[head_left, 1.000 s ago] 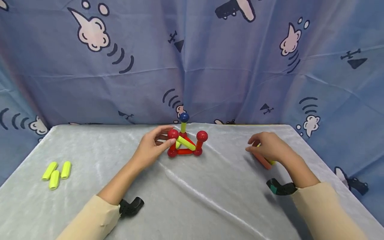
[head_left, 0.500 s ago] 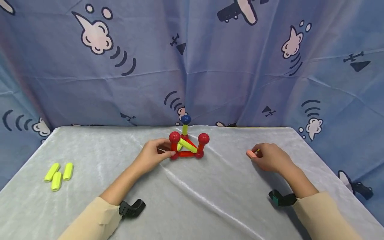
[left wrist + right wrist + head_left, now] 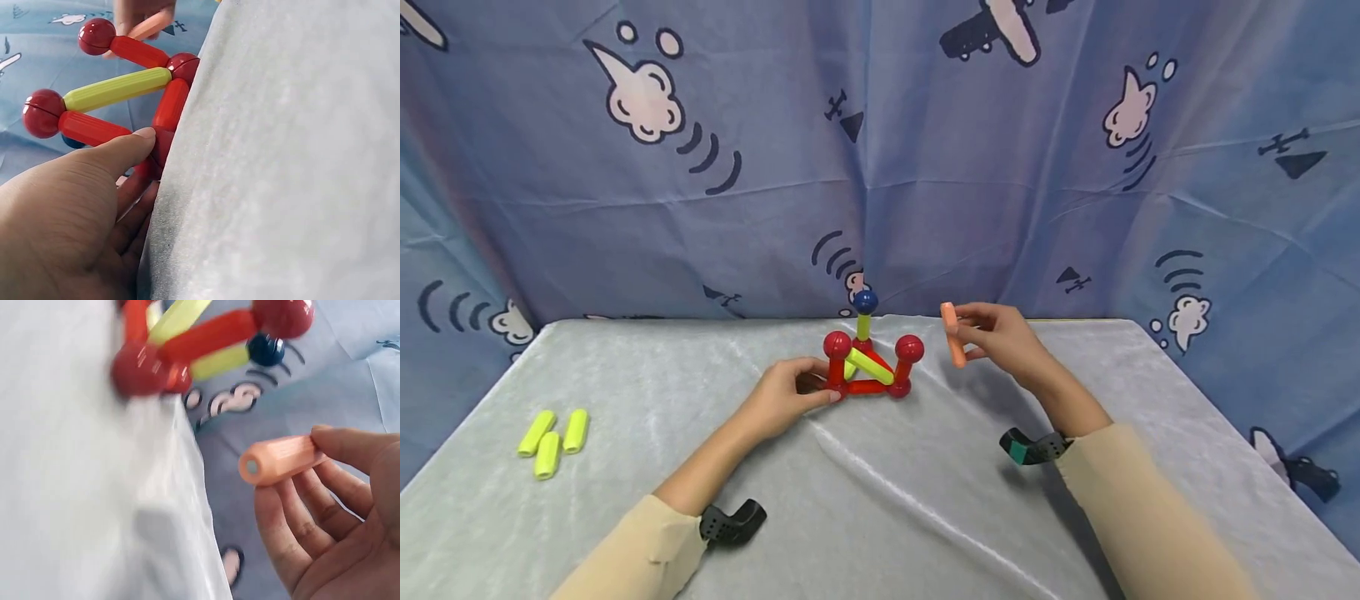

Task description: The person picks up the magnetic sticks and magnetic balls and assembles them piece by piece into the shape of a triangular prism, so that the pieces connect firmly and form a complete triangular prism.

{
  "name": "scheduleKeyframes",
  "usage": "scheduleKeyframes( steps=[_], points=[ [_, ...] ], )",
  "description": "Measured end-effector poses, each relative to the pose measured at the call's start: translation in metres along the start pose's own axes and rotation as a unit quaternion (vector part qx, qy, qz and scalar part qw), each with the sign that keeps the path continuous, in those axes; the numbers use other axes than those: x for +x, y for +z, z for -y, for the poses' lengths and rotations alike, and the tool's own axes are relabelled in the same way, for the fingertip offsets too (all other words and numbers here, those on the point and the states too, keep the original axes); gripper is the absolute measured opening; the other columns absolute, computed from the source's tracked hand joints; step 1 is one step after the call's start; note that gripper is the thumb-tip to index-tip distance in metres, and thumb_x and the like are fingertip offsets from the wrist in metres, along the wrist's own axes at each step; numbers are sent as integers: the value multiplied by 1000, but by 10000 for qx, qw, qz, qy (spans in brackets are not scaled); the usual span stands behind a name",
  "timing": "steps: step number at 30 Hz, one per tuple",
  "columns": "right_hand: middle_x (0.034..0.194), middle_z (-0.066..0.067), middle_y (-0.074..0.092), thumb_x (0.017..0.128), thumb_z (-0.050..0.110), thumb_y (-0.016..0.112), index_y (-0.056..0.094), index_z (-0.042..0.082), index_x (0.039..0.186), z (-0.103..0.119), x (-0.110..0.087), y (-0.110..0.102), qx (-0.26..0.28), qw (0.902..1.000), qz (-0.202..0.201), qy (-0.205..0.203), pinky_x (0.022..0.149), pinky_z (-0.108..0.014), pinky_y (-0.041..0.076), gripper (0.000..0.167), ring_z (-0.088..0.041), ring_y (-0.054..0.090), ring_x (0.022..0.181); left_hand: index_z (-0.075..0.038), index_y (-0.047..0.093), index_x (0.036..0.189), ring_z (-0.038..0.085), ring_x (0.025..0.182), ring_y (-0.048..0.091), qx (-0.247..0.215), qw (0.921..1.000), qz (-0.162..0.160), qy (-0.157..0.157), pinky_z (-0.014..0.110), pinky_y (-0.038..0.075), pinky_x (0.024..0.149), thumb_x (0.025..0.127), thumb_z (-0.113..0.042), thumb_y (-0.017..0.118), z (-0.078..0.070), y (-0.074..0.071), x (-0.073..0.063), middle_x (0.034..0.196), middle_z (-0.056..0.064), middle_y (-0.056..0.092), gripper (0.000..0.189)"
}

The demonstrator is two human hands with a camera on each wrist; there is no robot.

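A frame of magnetic rods and balls stands mid-table, with red rods point(image 3: 867, 387) along its base. Two red uprights carry red balls point(image 3: 910, 348); the rear yellow upright bears a blue ball point(image 3: 866, 302). One yellow rod point(image 3: 119, 89) slants from the top left ball to a lower ball. My left hand point(image 3: 782, 392) pinches the lower left red ball point(image 3: 164, 145), thumb in front, the other fingers partly hidden behind. To the right of the frame, my right hand point(image 3: 1003, 337) pinches an orange magnetic rod point(image 3: 281, 459) in the air, its metal end showing in the right wrist view.
Several loose yellow rods point(image 3: 547, 454) lie at the left of the grey cloth-covered table point(image 3: 880, 508). A blue patterned curtain point(image 3: 760, 167) hangs along the back edge. Both wrists wear black camera mounts point(image 3: 733, 523).
My right hand has picked up the orange rod from the table's right side and carried it left toward the frame, turning it upright. My left hand has slid down from the top ball to the lower one.
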State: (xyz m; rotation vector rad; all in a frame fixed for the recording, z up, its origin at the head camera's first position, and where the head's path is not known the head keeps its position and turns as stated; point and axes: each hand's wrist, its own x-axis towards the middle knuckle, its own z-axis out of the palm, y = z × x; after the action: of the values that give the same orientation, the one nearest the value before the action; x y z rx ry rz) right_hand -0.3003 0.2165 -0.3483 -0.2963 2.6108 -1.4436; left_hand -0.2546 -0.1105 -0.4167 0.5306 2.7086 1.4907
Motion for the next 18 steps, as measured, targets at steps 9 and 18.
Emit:
scheduleKeyframes(
  steps=[9,18],
  points=[
    [130,-13,66,95,33,71,63,11,135,25,31,44,527,9978,389,75,88,-36,59,46,-24,64,112,-6,72,116,15,93,67,126,9999,-33,-97,32,56,87,87,-21,80,5,1,1,105,7,74,33],
    [132,-12,65,95,33,71,63,11,134,25,39,64,830,9959,257,265,100,-41,54,46,-28,58,122,-6,71,116,15,92,66,173,9998,-56,-47,32,55,86,88,-22,79,5,-1,2,106,7,74,33]
  ],
)
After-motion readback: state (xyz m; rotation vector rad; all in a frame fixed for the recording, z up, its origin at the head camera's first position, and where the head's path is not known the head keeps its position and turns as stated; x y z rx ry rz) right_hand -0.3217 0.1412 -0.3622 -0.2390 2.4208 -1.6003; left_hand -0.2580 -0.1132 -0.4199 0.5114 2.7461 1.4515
